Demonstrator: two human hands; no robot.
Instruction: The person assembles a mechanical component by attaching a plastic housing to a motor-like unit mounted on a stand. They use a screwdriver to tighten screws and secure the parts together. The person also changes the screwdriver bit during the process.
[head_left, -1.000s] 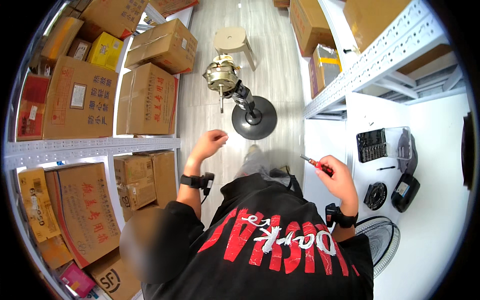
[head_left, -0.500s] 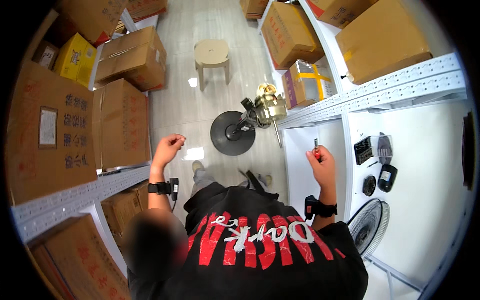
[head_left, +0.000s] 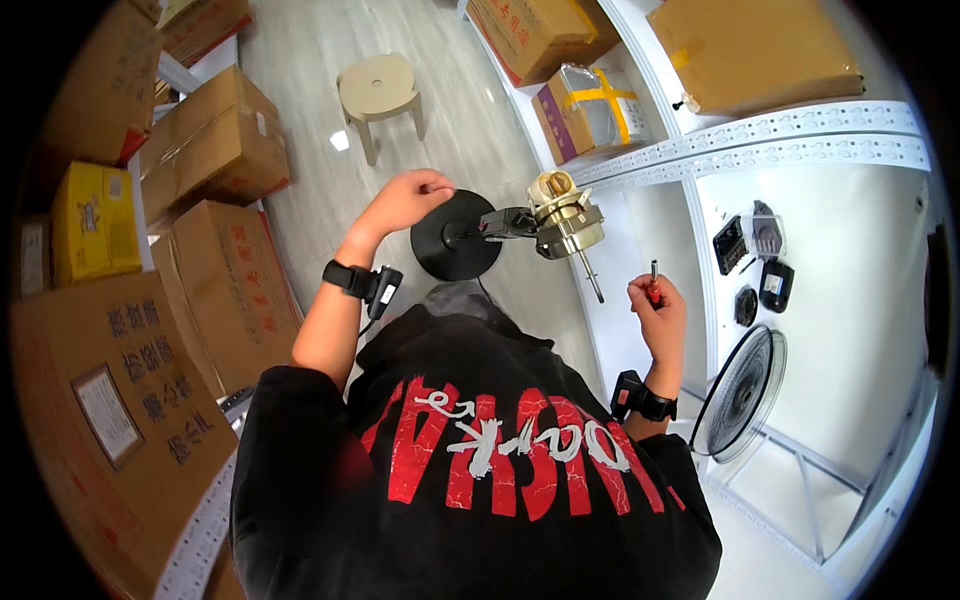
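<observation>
My right hand (head_left: 660,318) grips a small screwdriver (head_left: 655,292) with a red handle, its metal tip pointing up and away from me. A fan stand stands on the floor ahead. Its round black base (head_left: 455,248) lies below and its bare gold motor (head_left: 568,225) sits on top, with the shaft leaning toward my right hand. Over the base's left edge is my left hand (head_left: 408,203), its fingers curled together. Whether anything is pinched in them I cannot make out. Each of my wrists wears a black strapped device.
Right, a white shelf (head_left: 810,300) holds a wire fan grille (head_left: 740,395), a black cylindrical part (head_left: 776,284), a round black part (head_left: 746,306) and a clear container (head_left: 768,232). Cardboard boxes (head_left: 215,140) line the left. A beige stool (head_left: 378,85) stands farther off.
My left hand has swung forward and right, to the fan base. My right hand keeps the screwdriver, now a little nearer the shaft. The whole view has turned and shifted.
</observation>
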